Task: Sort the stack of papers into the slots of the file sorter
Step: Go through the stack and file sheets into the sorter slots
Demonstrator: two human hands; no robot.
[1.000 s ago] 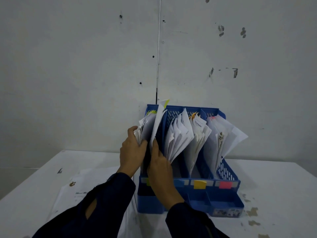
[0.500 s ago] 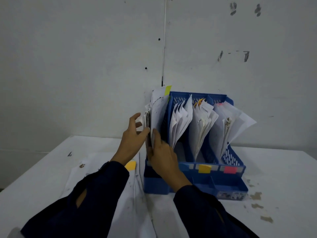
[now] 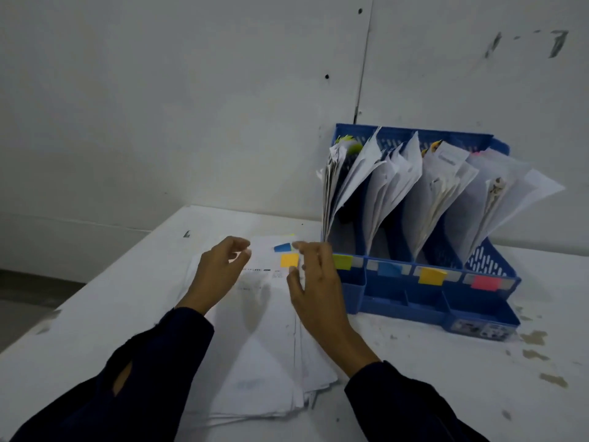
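Note:
A blue file sorter (image 3: 478, 317) stands against the wall on the right, its several slots holding fanned white sheets. Colour tabs mark the slot fronts: green (image 3: 342, 261), blue (image 3: 388, 269), yellow (image 3: 431, 276) and pink (image 3: 486, 282). A stack of papers (image 3: 264, 352) lies flat on the table left of the sorter; its top sheet carries an orange tab (image 3: 289, 260) and a blue tab (image 3: 282, 247) shows behind it. My left hand (image 3: 220, 271) hovers over the stack's far left part, fingers loosely bent, holding nothing. My right hand (image 3: 315, 282) hangs over the stack's right edge, fingers spread, empty.
The white table (image 3: 446, 378) has stains near its right side (image 3: 538, 338). A grey wall (image 3: 191, 106) runs directly behind the sorter. The table's left edge drops off to a dark floor (image 3: 32, 295).
Both hands have left the papers in the sorter's leftmost slot and come down over the flat stack. The camera has swung left and down.

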